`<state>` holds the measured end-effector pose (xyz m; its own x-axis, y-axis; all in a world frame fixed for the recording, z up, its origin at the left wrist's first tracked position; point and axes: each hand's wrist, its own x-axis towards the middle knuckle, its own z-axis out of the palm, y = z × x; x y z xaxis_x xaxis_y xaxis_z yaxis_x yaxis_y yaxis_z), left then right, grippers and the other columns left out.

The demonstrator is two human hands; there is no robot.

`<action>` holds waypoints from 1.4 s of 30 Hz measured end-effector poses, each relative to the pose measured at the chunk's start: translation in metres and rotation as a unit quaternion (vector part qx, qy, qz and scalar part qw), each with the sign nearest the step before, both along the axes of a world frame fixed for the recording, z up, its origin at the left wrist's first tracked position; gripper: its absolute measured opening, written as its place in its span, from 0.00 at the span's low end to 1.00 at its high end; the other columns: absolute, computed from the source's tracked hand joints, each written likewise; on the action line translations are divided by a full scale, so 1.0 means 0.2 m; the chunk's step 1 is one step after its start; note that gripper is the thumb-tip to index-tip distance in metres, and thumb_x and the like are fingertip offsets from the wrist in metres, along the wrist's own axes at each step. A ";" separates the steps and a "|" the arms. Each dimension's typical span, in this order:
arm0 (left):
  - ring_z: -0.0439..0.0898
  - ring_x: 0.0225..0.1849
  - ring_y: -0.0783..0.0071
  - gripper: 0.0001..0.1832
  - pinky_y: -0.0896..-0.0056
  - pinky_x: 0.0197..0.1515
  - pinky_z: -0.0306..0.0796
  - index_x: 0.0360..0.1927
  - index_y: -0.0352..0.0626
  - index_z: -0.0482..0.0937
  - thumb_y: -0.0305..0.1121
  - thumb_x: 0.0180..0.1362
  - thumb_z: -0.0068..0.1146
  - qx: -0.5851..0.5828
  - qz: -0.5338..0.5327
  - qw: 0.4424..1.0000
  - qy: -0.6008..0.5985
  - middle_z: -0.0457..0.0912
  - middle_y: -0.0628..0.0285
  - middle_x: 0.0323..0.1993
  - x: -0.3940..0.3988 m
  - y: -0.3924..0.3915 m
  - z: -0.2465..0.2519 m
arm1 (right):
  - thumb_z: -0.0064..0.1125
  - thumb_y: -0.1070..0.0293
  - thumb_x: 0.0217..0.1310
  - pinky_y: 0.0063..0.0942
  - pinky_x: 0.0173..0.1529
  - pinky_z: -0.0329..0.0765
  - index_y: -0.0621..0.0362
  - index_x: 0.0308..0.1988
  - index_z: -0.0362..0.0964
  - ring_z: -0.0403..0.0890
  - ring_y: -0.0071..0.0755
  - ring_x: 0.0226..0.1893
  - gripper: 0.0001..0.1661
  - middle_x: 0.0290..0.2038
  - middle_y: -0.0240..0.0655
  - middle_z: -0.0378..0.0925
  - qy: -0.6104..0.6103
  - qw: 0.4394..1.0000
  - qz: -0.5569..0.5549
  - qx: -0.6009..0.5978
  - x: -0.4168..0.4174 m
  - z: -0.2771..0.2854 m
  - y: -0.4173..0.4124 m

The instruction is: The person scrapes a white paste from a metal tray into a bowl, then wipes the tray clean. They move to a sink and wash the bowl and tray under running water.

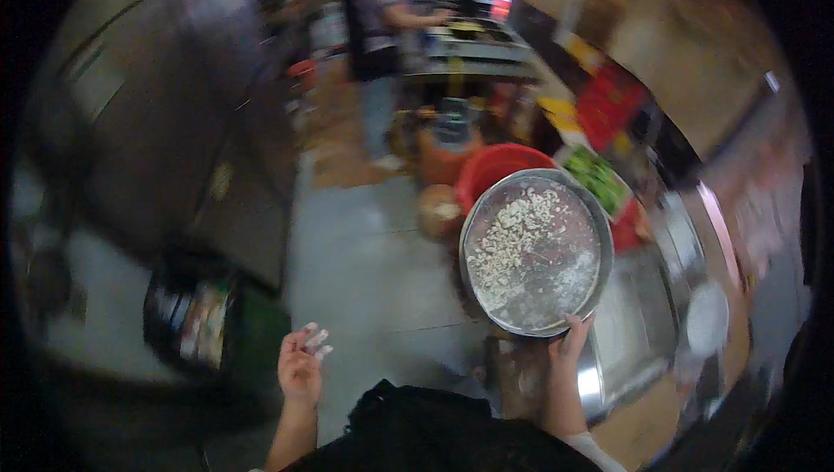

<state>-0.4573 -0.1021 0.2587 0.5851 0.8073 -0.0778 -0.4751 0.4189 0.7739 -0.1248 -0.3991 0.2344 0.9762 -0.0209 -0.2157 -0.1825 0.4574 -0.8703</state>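
My right hand (571, 339) grips the near rim of a round metal sieve (534, 253). Small whitish crumbs or pieces lie scattered over its mesh, with a patch of white powder at the lower right. Beyond the sieve, partly behind it, is a red plastic tub (498, 165). My left hand (302, 361) is raised at the lower left, fingers apart and slightly curled, with nothing in it; its fingertips are dusted white. Below the sieve on the right stands a rectangular metal tray (625, 328).
A tray of green vegetables (594, 178) lies at the right of the tub. Farther off, a person (378, 29) stands at a cooking counter (482, 51). A black bin (189, 322) with packages is at the lower left. A round pale lid or plate (707, 319) sits at right.
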 end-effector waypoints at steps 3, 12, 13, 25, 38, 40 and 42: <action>0.70 0.52 0.56 0.23 0.60 0.48 0.68 0.46 0.40 0.68 0.29 0.42 0.46 0.013 0.106 0.994 0.009 0.69 0.52 0.51 -0.10 -0.51 0.17 | 0.47 0.78 0.39 0.39 0.56 0.65 0.51 0.62 0.45 0.65 0.45 0.53 0.46 0.56 0.40 0.59 -0.040 0.988 0.132 0.065 0.16 0.07 -0.22; 0.72 0.48 0.61 0.19 0.65 0.46 0.68 0.46 0.40 0.68 0.30 0.48 0.44 -0.033 0.481 0.874 0.058 0.71 0.55 0.49 0.02 -2.34 0.34 | 0.55 0.81 0.43 0.33 0.56 0.63 0.54 0.62 0.41 0.63 0.42 0.54 0.47 0.58 0.43 0.54 -0.221 0.870 0.441 -0.012 0.62 0.53 0.04; 0.72 0.48 0.62 0.18 0.65 0.46 0.68 0.46 0.40 0.68 0.31 0.48 0.44 -0.045 0.521 0.851 0.041 0.71 0.56 0.49 0.08 -2.57 0.40 | 0.57 0.79 0.42 0.34 0.57 0.61 0.55 0.62 0.42 0.61 0.42 0.55 0.47 0.57 0.43 0.54 -0.265 0.850 0.456 -0.008 0.63 0.62 0.09; 0.69 0.51 0.61 0.17 0.67 0.46 0.65 0.46 0.40 0.69 0.32 0.53 0.46 -0.036 0.745 0.665 -0.046 0.69 0.56 0.52 1.16 -4.58 1.27 | 0.51 0.78 0.42 0.40 0.45 0.67 0.31 0.57 0.61 0.69 0.47 0.39 0.40 0.41 0.42 0.67 -0.859 0.275 0.411 -0.135 1.06 1.02 -0.23; 0.72 0.45 0.64 0.18 0.68 0.45 0.66 0.44 0.44 0.69 0.39 0.51 0.51 -0.060 0.598 0.796 0.075 0.71 0.59 0.48 0.51 -3.56 1.48 | 0.63 0.79 0.33 0.42 0.51 0.64 0.37 0.58 0.60 0.64 0.53 0.46 0.47 0.50 0.48 0.61 -0.725 0.528 0.361 -0.257 0.67 1.26 -0.19; 0.72 0.45 0.64 0.17 0.68 0.44 0.66 0.43 0.44 0.70 0.39 0.50 0.51 -0.094 0.527 0.842 0.068 0.71 0.59 0.47 0.79 -3.94 1.61 | 0.66 0.77 0.35 0.43 0.55 0.61 0.46 0.61 0.53 0.62 0.56 0.50 0.50 0.51 0.50 0.58 -0.647 0.626 0.353 -0.255 1.01 1.36 -0.74; 0.72 0.44 0.64 0.17 0.68 0.44 0.66 0.42 0.44 0.70 0.38 0.49 0.50 -0.063 0.425 0.902 0.045 0.72 0.58 0.46 0.62 -3.71 1.59 | 0.64 0.78 0.39 0.43 0.58 0.59 0.50 0.62 0.47 0.59 0.55 0.55 0.51 0.54 0.50 0.56 -0.498 0.785 0.279 -0.241 1.06 1.53 -0.88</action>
